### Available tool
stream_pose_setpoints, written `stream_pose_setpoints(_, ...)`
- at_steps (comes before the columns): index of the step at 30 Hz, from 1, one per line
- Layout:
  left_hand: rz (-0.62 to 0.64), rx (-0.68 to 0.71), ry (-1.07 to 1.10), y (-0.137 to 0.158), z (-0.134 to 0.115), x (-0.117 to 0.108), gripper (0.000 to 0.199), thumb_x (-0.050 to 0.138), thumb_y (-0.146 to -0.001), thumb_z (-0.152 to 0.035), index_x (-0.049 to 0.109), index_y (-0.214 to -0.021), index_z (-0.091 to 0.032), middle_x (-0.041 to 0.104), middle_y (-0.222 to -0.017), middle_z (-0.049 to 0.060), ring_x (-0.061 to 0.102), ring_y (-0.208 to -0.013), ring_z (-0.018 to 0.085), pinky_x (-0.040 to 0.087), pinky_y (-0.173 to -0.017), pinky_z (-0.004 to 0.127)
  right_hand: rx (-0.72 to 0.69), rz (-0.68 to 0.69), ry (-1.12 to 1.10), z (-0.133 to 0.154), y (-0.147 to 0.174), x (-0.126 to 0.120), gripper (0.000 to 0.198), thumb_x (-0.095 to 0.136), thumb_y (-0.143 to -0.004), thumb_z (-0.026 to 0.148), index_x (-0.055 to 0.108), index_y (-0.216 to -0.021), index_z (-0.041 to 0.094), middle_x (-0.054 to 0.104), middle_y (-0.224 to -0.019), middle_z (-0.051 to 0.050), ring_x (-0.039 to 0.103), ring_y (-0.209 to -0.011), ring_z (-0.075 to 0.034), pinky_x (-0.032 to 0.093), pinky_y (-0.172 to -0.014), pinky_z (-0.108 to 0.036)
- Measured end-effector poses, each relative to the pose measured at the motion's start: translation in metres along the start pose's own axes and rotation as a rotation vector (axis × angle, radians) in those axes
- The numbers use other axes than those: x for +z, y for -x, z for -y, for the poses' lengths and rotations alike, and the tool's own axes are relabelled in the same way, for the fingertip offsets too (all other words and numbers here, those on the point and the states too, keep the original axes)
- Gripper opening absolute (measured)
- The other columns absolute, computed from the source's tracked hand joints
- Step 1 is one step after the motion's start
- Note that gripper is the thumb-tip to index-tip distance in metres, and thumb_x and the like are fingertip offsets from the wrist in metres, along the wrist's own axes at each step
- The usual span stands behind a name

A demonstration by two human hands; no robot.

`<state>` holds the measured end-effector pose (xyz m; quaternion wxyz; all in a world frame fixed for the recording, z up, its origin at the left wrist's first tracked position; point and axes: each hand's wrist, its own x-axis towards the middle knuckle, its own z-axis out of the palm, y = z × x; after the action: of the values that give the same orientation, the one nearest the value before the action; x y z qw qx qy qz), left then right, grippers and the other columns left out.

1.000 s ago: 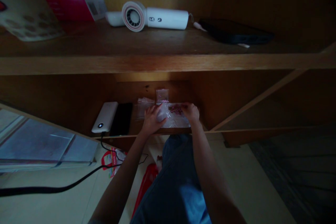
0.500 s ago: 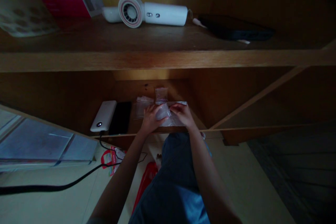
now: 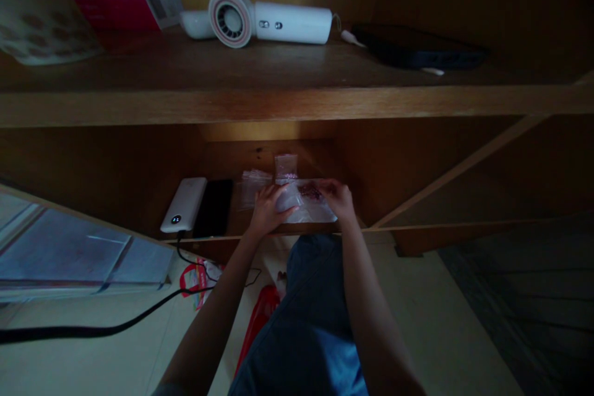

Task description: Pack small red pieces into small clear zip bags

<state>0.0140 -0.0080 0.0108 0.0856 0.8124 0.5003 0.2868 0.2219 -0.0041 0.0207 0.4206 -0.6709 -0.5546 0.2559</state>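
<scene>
A little heap of dark red beads [image 3: 310, 192] is spread on a clear plastic sheet [image 3: 309, 215], which lies on the lower shelf [image 3: 227, 164] close to its front edge. The right side of the heap is touched by the right hand [image 3: 338, 199], its fingertips drawn narrowly together; whether a bead is pinched between them cannot be told. The left part of the sheet is covered by the left hand [image 3: 268, 207], with thumb and fingers set apart; whether any plastic is gripped there cannot be made out. Should the sheet be tugged or tilted by either hand, beads could be rolled off the front edge and lost on the floor [image 3: 440, 315]. Small beads could also be flicked away by too quick a fingertip, or overlooked in the dim light. Just behind the sheet, a small bag [image 3: 286, 166] with pinkish specks at its near end could be knocked by an outstretched finger. Beside the left hand, a stack of clear bags [image 3: 253, 185] could be dragged askew by the wrist. Farther left, a black slab [image 3: 212, 207] and a white power bank [image 3: 184, 204] are laid side by side.
</scene>
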Motion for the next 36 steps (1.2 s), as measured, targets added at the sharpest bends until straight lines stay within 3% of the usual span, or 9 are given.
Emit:
stream_pose_setpoints(2, 0.005, -0.007, -0.007, 0.0, 0.0, 0.0, 0.056, 0.063, -0.072, -0.049, 0.047, -0.121, -0.026, 0.059, -0.111, 0.004, 0.049, -0.108, 0.024, 0.034, -0.093, 0.041, 0.057, -0.009, 0.166, 0.0, 0.003, -0.007, 0.018, 0.058, -0.072, 0.031, 0.066, -0.083, 0.019, 0.067, -0.075, -0.003, 0.061, -0.068, -0.015, 0.042, -0.061, -0.023)
stream_pose_setpoints(7, 0.006, -0.012, -0.01, 0.0, 0.0, 0.0, 0.057, 0.063, -0.071, -0.049, 0.048, -0.121, -0.025, 0.059, -0.11, 0.005, 0.048, -0.108, 0.025, 0.034, -0.092, 0.042, 0.158, 0.115, 0.461, 0.01, 0.011, -0.013, 0.02, 0.06, -0.07, 0.036, 0.069, -0.084, 0.024, 0.069, -0.081, -0.004, 0.063, -0.076, -0.019, 0.044, -0.065, -0.025)
stream_pose_setpoints(16, 0.008, -0.011, -0.022, 0.0, 0.0, -0.001, 0.056, 0.063, -0.072, -0.049, 0.048, -0.12, -0.025, 0.059, -0.11, 0.005, 0.048, -0.107, 0.025, 0.035, -0.09, 0.041, 0.182, 0.161, 0.626, 0.021, 0.016, -0.012, 0.025, 0.058, -0.073, 0.044, 0.07, -0.086, 0.026, 0.07, -0.088, -0.006, 0.065, -0.086, -0.022, 0.046, -0.074, -0.031)
stream_pose_setpoints(28, 0.015, -0.018, -0.008, 0.0, -0.001, -0.002, 0.055, 0.062, -0.072, -0.049, 0.049, -0.12, -0.025, 0.059, -0.111, 0.005, 0.048, -0.108, 0.025, 0.035, -0.091, 0.042, 0.176, 0.141, 0.552, 0.015, 0.016, -0.011, 0.026, 0.058, -0.073, 0.044, 0.071, -0.086, 0.025, 0.07, -0.088, -0.008, 0.064, -0.086, -0.025, 0.046, -0.073, -0.033)
stream_pose_setpoints(32, 0.031, -0.032, 0.004, 0.0, -0.002, -0.002, 0.056, 0.063, -0.072, -0.049, 0.049, -0.121, -0.026, 0.058, -0.113, 0.005, 0.047, -0.109, 0.026, 0.034, -0.092, 0.042, 0.126, 0.148, 0.373, 0.01, 0.012, -0.006, 0.025, 0.059, -0.073, 0.041, 0.071, -0.086, 0.024, 0.07, -0.086, -0.006, 0.065, -0.081, -0.021, 0.045, -0.07, -0.029)
stream_pose_setpoints(36, 0.036, -0.014, 0.013, -0.001, -0.001, -0.002, 0.056, 0.062, -0.072, -0.049, 0.049, -0.121, -0.025, 0.058, -0.113, 0.005, 0.047, -0.108, 0.025, 0.034, -0.092, 0.041, -0.024, 0.213, 0.093, 0.008, 0.009, 0.005, 0.018, 0.058, -0.074, 0.034, 0.07, -0.078, 0.021, 0.071, -0.084, -0.002, 0.063, -0.078, -0.017, 0.044, -0.069, -0.025)
